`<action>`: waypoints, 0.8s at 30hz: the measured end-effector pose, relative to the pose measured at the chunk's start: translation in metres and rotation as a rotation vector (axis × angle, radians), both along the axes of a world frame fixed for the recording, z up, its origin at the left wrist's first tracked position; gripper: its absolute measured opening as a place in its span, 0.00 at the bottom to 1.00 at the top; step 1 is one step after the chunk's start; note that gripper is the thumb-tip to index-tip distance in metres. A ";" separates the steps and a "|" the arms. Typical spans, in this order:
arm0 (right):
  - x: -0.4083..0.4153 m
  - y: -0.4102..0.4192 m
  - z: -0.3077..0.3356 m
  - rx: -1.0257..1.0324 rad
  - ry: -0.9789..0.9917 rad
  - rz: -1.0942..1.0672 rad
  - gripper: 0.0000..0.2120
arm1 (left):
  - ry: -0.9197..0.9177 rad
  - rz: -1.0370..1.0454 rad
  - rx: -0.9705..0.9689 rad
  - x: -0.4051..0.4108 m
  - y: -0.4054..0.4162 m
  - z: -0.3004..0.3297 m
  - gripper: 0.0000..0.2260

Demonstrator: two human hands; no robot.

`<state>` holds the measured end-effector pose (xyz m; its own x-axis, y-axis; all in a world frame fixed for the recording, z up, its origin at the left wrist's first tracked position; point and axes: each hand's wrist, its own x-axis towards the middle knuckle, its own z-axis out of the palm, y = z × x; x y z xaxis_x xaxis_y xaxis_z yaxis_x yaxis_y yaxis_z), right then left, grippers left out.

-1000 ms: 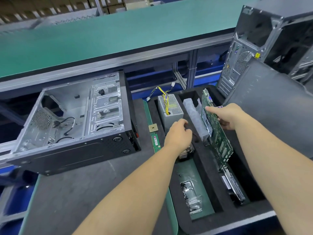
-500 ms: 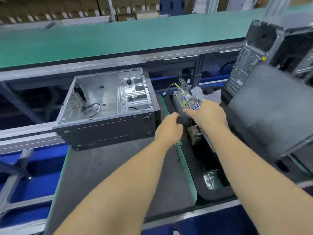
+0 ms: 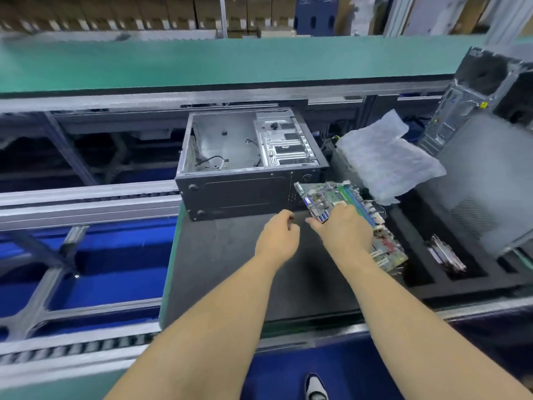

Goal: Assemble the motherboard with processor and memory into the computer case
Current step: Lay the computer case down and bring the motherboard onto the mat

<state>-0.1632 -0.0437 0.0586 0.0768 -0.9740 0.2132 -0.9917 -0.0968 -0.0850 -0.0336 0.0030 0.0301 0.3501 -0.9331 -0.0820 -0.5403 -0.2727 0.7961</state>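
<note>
A: Green fibreglass, studded with blue slots and silver ports: the green rectangular motherboard (image 3: 350,217) is held by the right hand (image 3: 343,232), fingers curled over its near-left edge. It is carried in the air, above the dark grey work mat (image 3: 225,255) and the left rim of the black foam parts tray (image 3: 418,235).

B: Long axis noted?

A: It runs from far-left to near-right, tilted, with the far-left corner pointed at the front panel of the open grey steel computer case (image 3: 248,157). The case lies on its side, just beyond and to the left of the board, with its open bay facing up.

B: The left hand (image 3: 278,235)?

A: Loosely curled, nothing held, hovering just left of the board's port edge and apart from it. It is judged the nearer hand for taking the free left side.

B: What is the coming move judged to turn on?

A: The board is to be carried up and left over the case's near wall. A white foam packing sheet (image 3: 386,160) lies to the right of the case, clear of that path.
</note>
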 end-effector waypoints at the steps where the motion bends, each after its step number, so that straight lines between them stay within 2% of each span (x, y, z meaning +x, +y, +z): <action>1: 0.006 0.009 -0.005 0.010 0.025 0.013 0.34 | 0.001 0.008 -0.004 0.004 0.003 -0.001 0.12; 4: 0.025 0.032 -0.022 0.035 0.100 0.084 0.31 | -0.001 0.027 0.000 0.018 0.012 -0.006 0.09; 8: 0.053 0.055 -0.037 0.089 0.131 0.180 0.27 | 0.067 0.143 0.031 0.035 0.026 -0.020 0.15; 13: 0.075 0.070 -0.058 0.225 0.085 0.225 0.26 | 0.077 0.190 0.127 0.057 0.043 -0.040 0.18; 18: 0.083 0.074 -0.081 0.376 -0.064 0.215 0.24 | 0.345 0.255 0.221 0.061 0.049 -0.060 0.15; 22: 0.081 0.069 -0.090 0.427 -0.118 0.264 0.22 | 0.245 0.262 0.243 0.063 0.049 -0.072 0.16; 24: 0.075 0.060 -0.085 0.424 -0.137 0.282 0.23 | 0.152 0.273 0.252 0.064 0.042 -0.070 0.12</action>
<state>-0.0882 0.0165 -0.0264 0.3476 -0.9223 -0.1690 -0.9090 -0.2873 -0.3019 0.0302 0.0454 -0.0397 0.5492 -0.7512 -0.3662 -0.3023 -0.5871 0.7510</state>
